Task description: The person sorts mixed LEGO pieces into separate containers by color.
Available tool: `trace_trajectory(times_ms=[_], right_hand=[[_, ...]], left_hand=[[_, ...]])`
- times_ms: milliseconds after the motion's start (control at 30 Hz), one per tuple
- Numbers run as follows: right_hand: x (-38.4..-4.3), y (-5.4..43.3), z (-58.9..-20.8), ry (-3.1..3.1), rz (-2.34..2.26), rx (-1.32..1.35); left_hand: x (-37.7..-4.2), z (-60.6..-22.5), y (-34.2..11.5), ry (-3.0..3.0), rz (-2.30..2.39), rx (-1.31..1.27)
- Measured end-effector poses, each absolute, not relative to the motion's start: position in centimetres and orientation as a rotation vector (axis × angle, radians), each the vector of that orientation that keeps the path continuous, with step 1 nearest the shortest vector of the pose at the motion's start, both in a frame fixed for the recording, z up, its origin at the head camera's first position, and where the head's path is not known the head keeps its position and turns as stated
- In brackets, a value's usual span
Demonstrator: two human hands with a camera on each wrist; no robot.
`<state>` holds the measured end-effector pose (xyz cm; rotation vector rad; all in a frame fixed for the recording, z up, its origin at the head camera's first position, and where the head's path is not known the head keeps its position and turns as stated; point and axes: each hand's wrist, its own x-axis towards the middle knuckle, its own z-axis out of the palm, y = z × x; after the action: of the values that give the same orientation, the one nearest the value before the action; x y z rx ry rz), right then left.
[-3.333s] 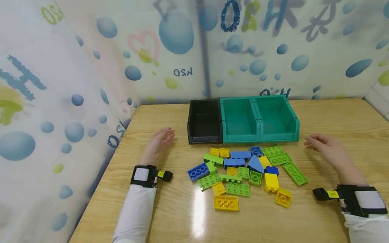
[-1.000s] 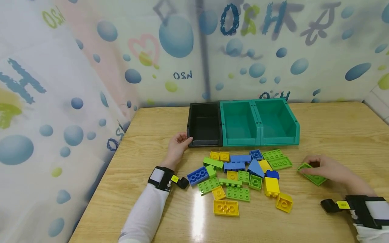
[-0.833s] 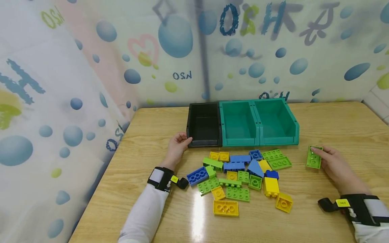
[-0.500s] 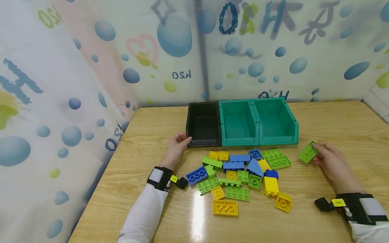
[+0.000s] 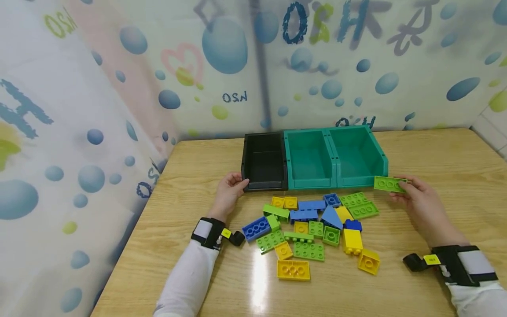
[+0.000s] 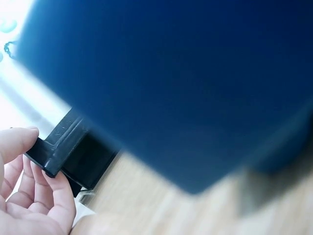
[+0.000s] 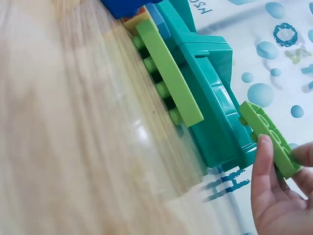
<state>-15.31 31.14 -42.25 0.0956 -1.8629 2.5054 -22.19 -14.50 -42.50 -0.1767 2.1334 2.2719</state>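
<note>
My left hand [image 5: 227,196] pinches the front left corner of a black bin [image 5: 264,186], thumb on top and fingers below, as the left wrist view shows. My right hand [image 5: 425,209] holds a long green toy brick [image 5: 383,183] by one end, hollow side toward the head camera. The brick's free end overlaps the front right corner of the right teal bin [image 5: 358,181]. In the right wrist view, thumb and fingers pinch that green brick [image 7: 269,137] from both sides. A second teal bin [image 5: 313,182] stands between the other two.
Several loose green, yellow and blue toy bricks lie in front of the bins, among them a green brick [image 5: 364,210], a yellow brick [image 5: 293,270] and a blue brick [image 5: 256,228]. A large blurred dark blue shape [image 6: 186,88] blocks much of the left wrist view.
My left hand has moved right onto the black bin's corner. My right hand has picked up the green brick from the pile's right end, turned it and brought it left to the teal bin.
</note>
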Motion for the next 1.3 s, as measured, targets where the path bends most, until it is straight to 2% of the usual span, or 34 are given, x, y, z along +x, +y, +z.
trace_trajectory(times_ms=[133,467,733,1300], right_hand=[[-15.8,30.8,-41.1,-2.101,2.311,0.178],[-18.3,27.9,-37.8,-2.774,1.349,0.169],[-20.0,25.6,-38.1,-2.819,0.767,0.481],[-21.6,24.9,-38.3,-2.994,0.548,0.695]], left_hand=[[-22.1,-42.6,-14.5,2.125,2.268,-0.185],[-22.4,-42.5,-14.6,2.112,2.273,-0.202],[-22.2,-42.4,-14.5,2.105,2.277,-0.202],[-22.1,-42.5,-14.4,2.119,2.272,-0.213]])
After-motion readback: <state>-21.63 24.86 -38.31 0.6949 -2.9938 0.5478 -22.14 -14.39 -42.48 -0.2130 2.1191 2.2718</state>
